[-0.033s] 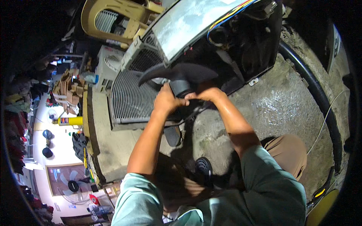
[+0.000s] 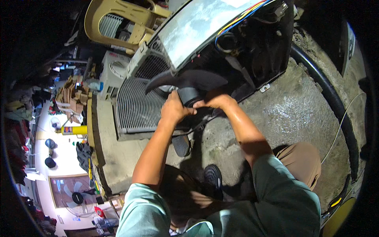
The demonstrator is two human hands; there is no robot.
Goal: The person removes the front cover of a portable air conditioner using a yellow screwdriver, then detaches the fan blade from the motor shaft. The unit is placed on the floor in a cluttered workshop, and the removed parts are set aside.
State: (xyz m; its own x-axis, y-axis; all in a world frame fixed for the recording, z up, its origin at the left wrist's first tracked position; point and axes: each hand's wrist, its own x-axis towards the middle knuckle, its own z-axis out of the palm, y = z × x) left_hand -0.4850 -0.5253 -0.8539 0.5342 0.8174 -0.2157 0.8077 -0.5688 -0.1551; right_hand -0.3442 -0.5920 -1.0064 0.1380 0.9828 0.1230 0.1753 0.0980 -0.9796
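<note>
A black fan blade with a round dark hub sits at the open front of a dismantled air-conditioner unit. My left hand grips the hub from the left. My right hand closes on it from the right, fingers wrapped over the hub's edge. The two hands nearly touch under the blade. The unit's finned coil lies just left of my left hand. Coloured wires run across the top of the unit.
A grey metal panel leans over the unit. A thick black hose curves along the wet concrete floor at right. A beige plastic chair stands behind. My black shoes rest below. A yellow can and a floor fan are far left.
</note>
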